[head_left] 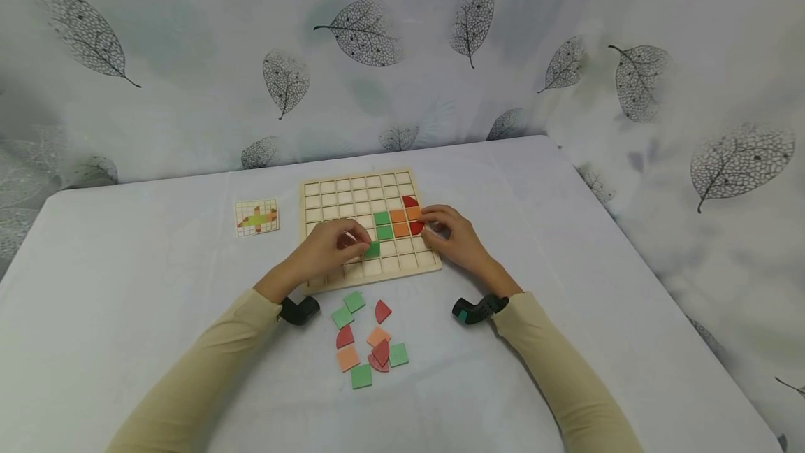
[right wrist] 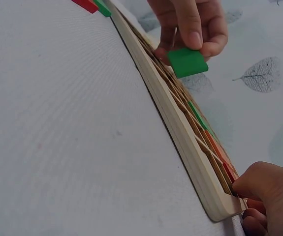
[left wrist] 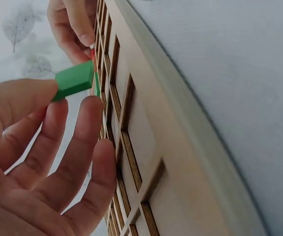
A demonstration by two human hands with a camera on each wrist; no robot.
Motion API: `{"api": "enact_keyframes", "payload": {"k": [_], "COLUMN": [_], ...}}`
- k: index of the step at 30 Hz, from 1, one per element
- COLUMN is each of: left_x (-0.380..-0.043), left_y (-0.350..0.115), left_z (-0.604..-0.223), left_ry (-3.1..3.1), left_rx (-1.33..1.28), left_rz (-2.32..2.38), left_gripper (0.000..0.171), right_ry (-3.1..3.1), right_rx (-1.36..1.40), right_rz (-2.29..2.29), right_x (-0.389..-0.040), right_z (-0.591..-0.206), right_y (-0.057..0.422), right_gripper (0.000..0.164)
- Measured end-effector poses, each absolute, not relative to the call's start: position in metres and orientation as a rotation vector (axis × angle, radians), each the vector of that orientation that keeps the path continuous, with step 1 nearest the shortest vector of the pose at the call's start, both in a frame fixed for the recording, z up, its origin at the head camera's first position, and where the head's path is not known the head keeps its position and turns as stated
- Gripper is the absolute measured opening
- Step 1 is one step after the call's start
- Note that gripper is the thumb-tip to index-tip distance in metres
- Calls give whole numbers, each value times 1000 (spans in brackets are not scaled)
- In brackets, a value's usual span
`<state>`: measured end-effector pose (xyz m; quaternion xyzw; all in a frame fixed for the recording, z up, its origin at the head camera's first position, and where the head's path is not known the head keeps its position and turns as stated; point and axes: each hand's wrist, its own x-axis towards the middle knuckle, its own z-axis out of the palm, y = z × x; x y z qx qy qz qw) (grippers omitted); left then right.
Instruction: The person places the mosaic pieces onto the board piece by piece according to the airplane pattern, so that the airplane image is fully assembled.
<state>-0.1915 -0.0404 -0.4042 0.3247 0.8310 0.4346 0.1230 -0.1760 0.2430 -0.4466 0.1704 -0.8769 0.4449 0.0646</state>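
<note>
My left hand pinches a green square tile between thumb and fingertips, just above the wooden grid board. In the right wrist view that green tile hangs tilted over the board. My right hand is at the board's right edge; its curled fingers grip there beside a red quarter-circle tile. Green squares, orange squares and another red quarter-circle sit in the board's cells. The right wrist view partly hides the right fingertips behind the board's corner.
Several loose tiles lie in front of the board, among them a green square, an orange square and a red quarter-circle. A pattern card lies left of the board on the white-covered table.
</note>
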Motion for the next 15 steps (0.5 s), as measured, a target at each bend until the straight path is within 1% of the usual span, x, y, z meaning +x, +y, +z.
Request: {"api": "enact_keyframes", "payload": {"k": [15], "left_x": [-200], "left_y": [-39], "left_z": [-405], "left_ry": [2551], "left_rx": [822], "left_rz": [1272], "left_gripper": [12], "right_ry": [-2641], "right_rx": [522], "right_rz": [1334], "right_x": [-177], "right_z": [-448], "right_y": [243], "right_gripper": [27]}}
